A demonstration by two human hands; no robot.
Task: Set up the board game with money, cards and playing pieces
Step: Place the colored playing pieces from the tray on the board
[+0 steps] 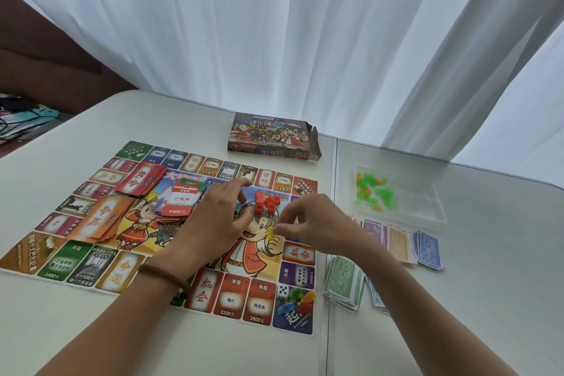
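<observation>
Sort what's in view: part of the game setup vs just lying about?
Setup: board, red card stack, orange card stack, property cards, red houses, yellow piece in the right hand, die, tokens, money notes, bag of green and yellow pieces, game box.
Lying about: curtain, dark clutter at far left, brown furniture.

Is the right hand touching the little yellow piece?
Touching. The head view shows the right hand pinching the little yellow piece between its thumb and fingertip, with no gap between them.
</observation>
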